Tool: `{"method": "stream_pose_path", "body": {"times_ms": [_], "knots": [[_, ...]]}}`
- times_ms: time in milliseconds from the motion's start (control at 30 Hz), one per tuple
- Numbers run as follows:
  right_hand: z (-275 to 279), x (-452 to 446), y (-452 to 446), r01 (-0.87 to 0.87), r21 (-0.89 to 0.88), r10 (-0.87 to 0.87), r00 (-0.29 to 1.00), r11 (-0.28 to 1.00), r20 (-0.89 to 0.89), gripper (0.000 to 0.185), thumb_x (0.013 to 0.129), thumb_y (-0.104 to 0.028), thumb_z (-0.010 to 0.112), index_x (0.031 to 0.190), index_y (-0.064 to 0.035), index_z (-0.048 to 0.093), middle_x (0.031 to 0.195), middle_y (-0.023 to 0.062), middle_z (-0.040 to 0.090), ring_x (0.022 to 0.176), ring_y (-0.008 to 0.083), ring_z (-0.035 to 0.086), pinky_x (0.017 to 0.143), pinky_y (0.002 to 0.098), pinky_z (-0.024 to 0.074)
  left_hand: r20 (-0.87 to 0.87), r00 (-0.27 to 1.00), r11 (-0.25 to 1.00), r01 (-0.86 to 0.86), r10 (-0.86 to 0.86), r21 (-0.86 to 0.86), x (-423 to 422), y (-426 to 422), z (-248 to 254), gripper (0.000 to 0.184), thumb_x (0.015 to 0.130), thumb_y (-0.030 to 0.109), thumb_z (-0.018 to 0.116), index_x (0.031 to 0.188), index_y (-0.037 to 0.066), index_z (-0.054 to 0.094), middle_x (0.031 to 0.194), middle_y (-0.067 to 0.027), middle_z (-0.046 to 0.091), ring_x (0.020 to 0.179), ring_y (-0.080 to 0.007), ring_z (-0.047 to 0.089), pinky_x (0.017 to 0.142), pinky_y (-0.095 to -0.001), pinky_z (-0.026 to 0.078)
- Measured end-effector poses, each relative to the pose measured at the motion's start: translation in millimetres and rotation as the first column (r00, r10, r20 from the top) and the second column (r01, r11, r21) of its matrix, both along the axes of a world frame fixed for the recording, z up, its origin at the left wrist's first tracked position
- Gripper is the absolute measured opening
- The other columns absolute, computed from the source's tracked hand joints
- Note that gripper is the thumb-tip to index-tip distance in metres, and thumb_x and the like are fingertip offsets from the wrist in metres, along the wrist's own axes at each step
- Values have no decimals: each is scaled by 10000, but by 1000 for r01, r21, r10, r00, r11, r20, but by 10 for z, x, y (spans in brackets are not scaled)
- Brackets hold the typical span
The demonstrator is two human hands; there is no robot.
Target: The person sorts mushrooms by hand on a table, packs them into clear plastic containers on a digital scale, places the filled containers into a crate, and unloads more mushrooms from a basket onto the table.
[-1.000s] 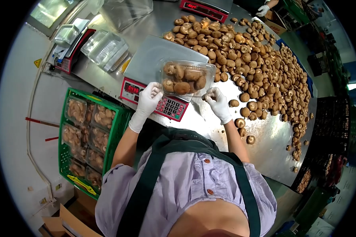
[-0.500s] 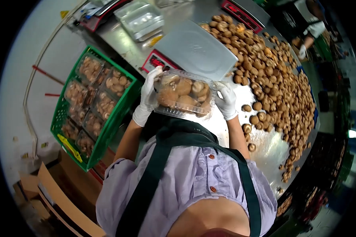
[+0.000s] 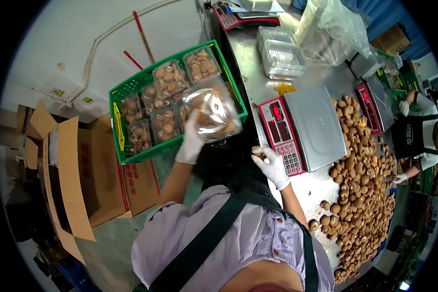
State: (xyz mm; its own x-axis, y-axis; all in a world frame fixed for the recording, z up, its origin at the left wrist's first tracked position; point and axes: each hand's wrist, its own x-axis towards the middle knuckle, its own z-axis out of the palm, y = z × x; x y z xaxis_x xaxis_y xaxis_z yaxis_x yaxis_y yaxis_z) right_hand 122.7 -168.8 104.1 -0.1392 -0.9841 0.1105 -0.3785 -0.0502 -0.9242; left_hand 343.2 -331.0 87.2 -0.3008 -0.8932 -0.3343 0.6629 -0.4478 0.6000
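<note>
My left hand point(image 3: 193, 138), in a white glove, grips a clear plastic box of mushrooms point(image 3: 214, 109) by its near left side. The box is tilted above the right part of a green crate point(image 3: 177, 146); glare and blur hide some of its contents. Inside the crate sit several more mushroom boxes point(image 3: 168, 78). My right hand point(image 3: 271, 168), also gloved, is beside the keypad of a red and grey scale point(image 3: 319, 129). Its fingers are curled in, with a small brownish patch at the tips that I cannot make out.
Loose mushrooms point(image 3: 362, 194) are heaped on the metal table at right. Stacked clear trays point(image 3: 282, 58) and a plastic bag point(image 3: 333, 31) are behind the scale. A second scale point(image 3: 370, 107) stands near a co-worker point(image 3: 418, 131). An open carton point(image 3: 100, 175) is at left.
The mushroom box has moved left from in front of the scale to above the crate, now in my left hand alone. My right hand has let go of it. The view has turned left.
</note>
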Motion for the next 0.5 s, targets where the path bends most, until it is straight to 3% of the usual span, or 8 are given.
{"method": "stream_pose_path", "body": {"times_ms": [67,167,300,333,367,433,467,500], "knots": [[-63,-112,52,15,39,-14,999,999,-32,174,820,-83,700,984,-39,662,867,86,701,748,162,685,686,260,532,158,981,987,-97,117,-125,873,-532,-495,545,918,416,558,1303,42,466,1219,-126,560,1118,-296,563,944,-472,481],[-113,-287,231,107,168,-91,991,980,-101,131,835,-100,681,947,-32,672,832,93,698,738,168,686,661,271,528,343,840,907,-390,420,-156,1521,-919,60,515,891,423,612,1236,45,553,1105,-131,616,988,-269,615,822,-438,539],[-292,-499,458,214,281,-222,975,936,-5,132,861,-76,651,972,-9,674,807,70,692,711,83,635,668,240,508,533,749,905,-418,394,-81,2554,-1771,-343,524,879,395,642,1204,-13,585,1097,-131,627,947,-234,631,809,-369,537],[-262,-517,484,234,338,-255,967,911,17,122,882,-61,634,978,1,676,794,40,682,706,70,608,654,228,500,743,585,928,-347,326,-134,2580,-1913,-418,600,855,409,662,1226,-52,563,1164,-141,615,1012,-240,611,892,-347,490],[-259,-512,488,239,345,-259,966,908,12,122,882,-61,634,978,1,676,794,40,682,706,70,608,654,228,500,964,182,977,-126,192,-171,2612,-1990,-521,759,811,460,690,1308,-73,477,1257,-169,576,1128,-286,562,995,-328,409],[-230,-540,516,293,346,-324,946,891,33,115,897,-68,628,976,-2,678,757,1,646,665,54,566,603,211,470,988,-153,988,-153,-23,0,2307,-2158,-625,859,791,500,683,1384,-46,385,1404,-182,449,1272,-319,448,1053,-377,350],[-281,-557,542,323,401,-374,926,858,56,116,905,-80,628,977,-7,679,731,-25,608,629,36,512,558,196,427,865,-485,974,-226,-125,15,1780,-2027,-242,853,817,501,645,1431,5,323,1495,-172,314,1336,-327,371,1055,-451,338],[-336,-584,576,323,416,-399,910,850,108,113,905,-79,627,979,-9,678,730,-31,596,613,26,483,541,190,399,810,-587,988,-135,-25,-68,1655,-2138,-330,777,811,479,642,1418,76,372,1518,-164,256,1347,-331,345,1040,-524,335]]}}
